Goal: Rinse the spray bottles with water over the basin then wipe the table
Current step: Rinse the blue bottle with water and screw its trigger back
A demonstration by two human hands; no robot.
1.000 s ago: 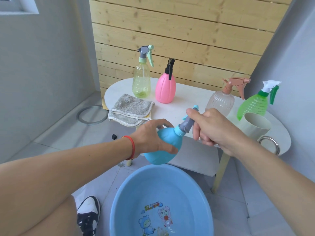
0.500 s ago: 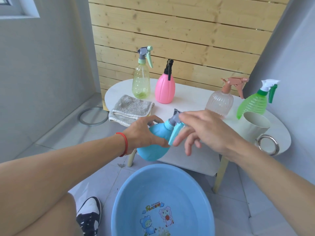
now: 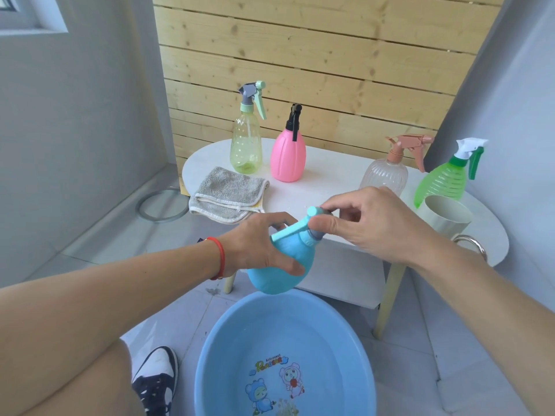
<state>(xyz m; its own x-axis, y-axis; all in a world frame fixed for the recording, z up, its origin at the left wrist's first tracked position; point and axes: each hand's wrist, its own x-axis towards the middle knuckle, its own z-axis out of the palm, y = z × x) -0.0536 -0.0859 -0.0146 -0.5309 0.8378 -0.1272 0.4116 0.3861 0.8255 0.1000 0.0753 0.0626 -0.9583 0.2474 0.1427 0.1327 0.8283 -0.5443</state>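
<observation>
Currently left hand (image 3: 255,244) grips blue bottle (image 3: 279,265) above basin (image 3: 210,349) rim, just off table (image 3: 330,181) edge. Right hand (image 3: 369,223) pinches its sprayer head (image 3: 312,223). Basin cartoon lettering too blurred to read.

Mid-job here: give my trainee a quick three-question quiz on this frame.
1. True or false: the left hand grips the blue bottle.
2. How many spray bottles stand on the table?
3. What does the right hand pinch: A) cloth, B) blue bottle's spray head, C) cup?

Key: 1 true; 2 four; 3 B.
</observation>
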